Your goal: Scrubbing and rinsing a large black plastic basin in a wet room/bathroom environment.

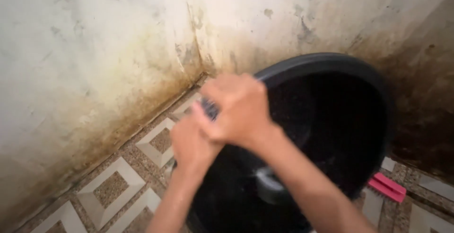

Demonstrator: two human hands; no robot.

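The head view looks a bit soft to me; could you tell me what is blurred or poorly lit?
Head view: both hands, left and right, are motion-blurred at the basin rim; the basin's inside is too dark to read; the wall is evenly lit, no glare.

Large basin (331, 133) stands on the tiled floor (113, 190), set in the wall corner; corner seam of the walls (198, 39) lies behind it, to its left. Both hands meet at the basin's left rim: right hand (241, 112) on top and slightly right, left hand (191, 145) under it and nearer the person, the two touching. A small gripped object (210, 107) sits between them, kind unclear. Brush (388, 187) lies on the floor right of the basin, just beside its lower right edge.
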